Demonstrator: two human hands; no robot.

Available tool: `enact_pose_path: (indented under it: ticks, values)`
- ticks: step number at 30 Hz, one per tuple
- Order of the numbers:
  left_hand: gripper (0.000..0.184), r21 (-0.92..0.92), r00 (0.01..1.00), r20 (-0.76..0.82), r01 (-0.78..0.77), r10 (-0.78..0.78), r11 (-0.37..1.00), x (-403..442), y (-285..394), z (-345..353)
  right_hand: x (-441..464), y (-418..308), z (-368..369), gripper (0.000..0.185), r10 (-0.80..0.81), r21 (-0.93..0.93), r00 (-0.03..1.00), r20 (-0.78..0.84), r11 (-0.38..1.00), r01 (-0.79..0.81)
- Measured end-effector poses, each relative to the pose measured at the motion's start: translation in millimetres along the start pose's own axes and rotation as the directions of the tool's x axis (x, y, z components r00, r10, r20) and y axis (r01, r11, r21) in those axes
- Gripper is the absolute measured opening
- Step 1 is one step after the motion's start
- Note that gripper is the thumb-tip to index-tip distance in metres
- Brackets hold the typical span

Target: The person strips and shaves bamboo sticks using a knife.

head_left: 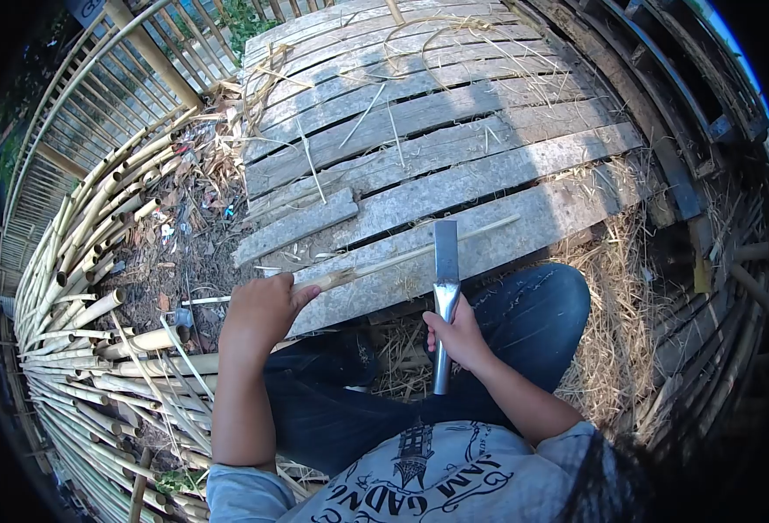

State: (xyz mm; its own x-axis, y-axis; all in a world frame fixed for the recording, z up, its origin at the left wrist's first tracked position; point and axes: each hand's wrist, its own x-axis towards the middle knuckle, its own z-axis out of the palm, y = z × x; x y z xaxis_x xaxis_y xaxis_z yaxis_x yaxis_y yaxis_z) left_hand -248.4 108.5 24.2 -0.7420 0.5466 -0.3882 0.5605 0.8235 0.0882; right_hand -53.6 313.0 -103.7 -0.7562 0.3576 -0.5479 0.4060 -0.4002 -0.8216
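My left hand [262, 309] is closed around a thin bamboo strip [402, 258]. The strip points away to the right, just over the near edge of a slatted wooden platform [454, 179], and has a rough, frayed patch close to my fingers. In my right hand [461, 336] is a metal knife [446, 253] with a flat, square-ended blade and a round metal handle. My fingers wrap the handle, and the blade points up and away from me. In this view the blade overlaps the strip; I cannot tell whether they touch.
A short loose board [297, 228] lies on the platform's left side, with thin shavings [463, 39] scattered farther back. Piled bamboo poles [88, 383] fill the left. Straw-like scraps [615, 314] cover the ground at right, beside stacked timber [646, 113]. A bamboo fence [140, 70] stands behind.
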Motion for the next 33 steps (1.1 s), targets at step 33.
enact_pose_path:
  ticks: [33]
  values:
    - [0.058, -0.326, 0.947, 0.295, -0.023, 0.125, 0.945, 30, -29, 15, 9, -20, 1, 0.038, -0.012, -0.301, 0.998, 0.057, 0.953, 0.029]
